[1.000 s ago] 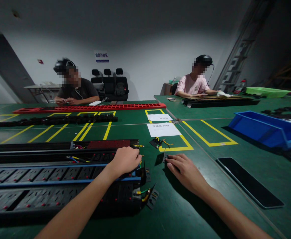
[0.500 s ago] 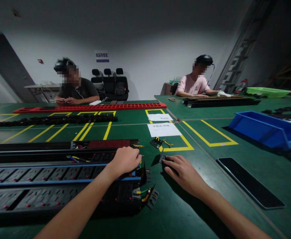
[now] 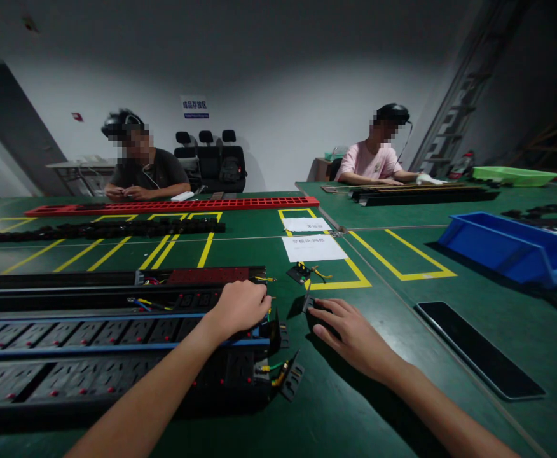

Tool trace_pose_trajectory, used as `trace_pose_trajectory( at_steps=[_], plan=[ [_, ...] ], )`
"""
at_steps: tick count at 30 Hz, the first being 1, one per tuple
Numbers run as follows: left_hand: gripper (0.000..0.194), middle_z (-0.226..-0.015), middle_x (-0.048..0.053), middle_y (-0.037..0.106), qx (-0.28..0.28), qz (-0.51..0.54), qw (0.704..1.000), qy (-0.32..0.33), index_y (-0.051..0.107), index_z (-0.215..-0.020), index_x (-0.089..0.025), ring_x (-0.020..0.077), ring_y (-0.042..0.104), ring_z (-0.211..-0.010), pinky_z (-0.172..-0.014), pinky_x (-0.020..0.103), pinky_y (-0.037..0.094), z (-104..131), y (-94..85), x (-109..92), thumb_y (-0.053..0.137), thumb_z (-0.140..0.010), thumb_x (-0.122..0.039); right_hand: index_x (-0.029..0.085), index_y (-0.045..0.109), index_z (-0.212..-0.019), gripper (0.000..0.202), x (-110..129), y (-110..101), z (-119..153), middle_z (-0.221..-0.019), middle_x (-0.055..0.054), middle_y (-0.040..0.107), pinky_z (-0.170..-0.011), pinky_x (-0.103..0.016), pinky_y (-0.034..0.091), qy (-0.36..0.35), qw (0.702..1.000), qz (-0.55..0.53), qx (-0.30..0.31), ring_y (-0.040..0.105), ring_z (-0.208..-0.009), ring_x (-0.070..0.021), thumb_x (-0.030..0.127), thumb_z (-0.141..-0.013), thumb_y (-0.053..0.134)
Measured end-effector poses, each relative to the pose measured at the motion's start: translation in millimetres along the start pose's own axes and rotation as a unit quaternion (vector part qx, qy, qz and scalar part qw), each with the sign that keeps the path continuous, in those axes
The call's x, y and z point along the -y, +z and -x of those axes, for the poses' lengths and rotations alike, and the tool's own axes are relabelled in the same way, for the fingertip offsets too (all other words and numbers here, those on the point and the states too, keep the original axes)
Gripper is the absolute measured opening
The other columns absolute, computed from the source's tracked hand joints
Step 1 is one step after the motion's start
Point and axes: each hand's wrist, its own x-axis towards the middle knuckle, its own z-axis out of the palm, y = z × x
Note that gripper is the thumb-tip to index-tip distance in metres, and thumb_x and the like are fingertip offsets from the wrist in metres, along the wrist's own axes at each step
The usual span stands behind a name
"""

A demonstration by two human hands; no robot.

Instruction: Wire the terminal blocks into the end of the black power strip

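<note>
My left hand (image 3: pixel 241 308) rests over the right ends of the long black socket strips, its fingers curled down; what they hold, if anything, is hidden. The blue-edged strip (image 3: pixel 116 332) runs under my left wrist, with another black strip (image 3: pixel 82 380) in front of it. My right hand (image 3: pixel 350 327) lies low over the green table, fingers apart, the fingertips touching a small black bracket (image 3: pixel 308 303). Behind it lies a black end piece with yellow wires (image 3: pixel 299 273). Another bracket with wires (image 3: pixel 292 380) sticks out at the front strip's end.
A dark phone (image 3: pixel 479 350) and a blue bin (image 3: pixel 507 248) are on the right. Paper labels (image 3: pixel 314 249) lie mid-table. Across the table a red frame (image 3: pixel 173 207) stretches, and two people sit, one in dark (image 3: pixel 164 172), one in pink (image 3: pixel 367 164).
My right hand and the small black bracket at its fingertips have shifted slightly to the left. My left hand has stayed in place.
</note>
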Motion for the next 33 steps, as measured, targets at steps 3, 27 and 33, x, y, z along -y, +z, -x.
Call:
trace_pose_trajectory(
  at_steps=[3, 27, 33],
  plan=[
    [0.040, -0.090, 0.015, 0.075, -0.001, -0.007, 1.000, 0.002, 0.072, -0.091, -0.019, 0.0338, 0.073, -0.085, -0.074, 0.044, 0.054, -0.3, 0.5, 0.0, 0.039, -0.101, -0.039, 0.025, 0.068, -0.138, 0.038, 0.6, 1.1, 1.1, -0.142, -0.012, 0.065, -0.111, -0.054, 0.048, -0.004, 1.000, -0.002, 0.009, 0.058, -0.133, -0.0313, 0.037, -0.103, 0.055],
    [0.040, -0.090, 0.014, 0.076, 0.001, -0.015, 1.000, 0.002, 0.072, -0.091, -0.018, 0.0318, 0.073, -0.084, -0.074, 0.043, 0.055, -0.5, 0.7, -0.1, 0.040, -0.101, -0.040, 0.023, 0.065, -0.141, 0.041, 2.9, 1.5, 2.7, -0.146, -0.015, 0.061, -0.112, -0.055, 0.048, -0.014, 1.000, 0.000, 0.024, 0.055, -0.136, -0.0319, 0.036, -0.103, 0.055],
    [0.040, -0.089, 0.015, 0.075, -0.003, -0.008, 1.000, 0.002, 0.072, -0.090, -0.018, 0.0317, 0.073, -0.083, -0.074, 0.043, 0.054, -0.7, 2.1, 0.9, 0.041, -0.100, -0.040, 0.024, 0.064, -0.141, 0.041, 3.3, 1.8, 3.2, -0.147, -0.014, 0.061, -0.112, -0.054, 0.048, -0.013, 1.000, -0.007, 0.025, 0.055, -0.137, -0.0314, 0.037, -0.104, 0.054]
  ],
)
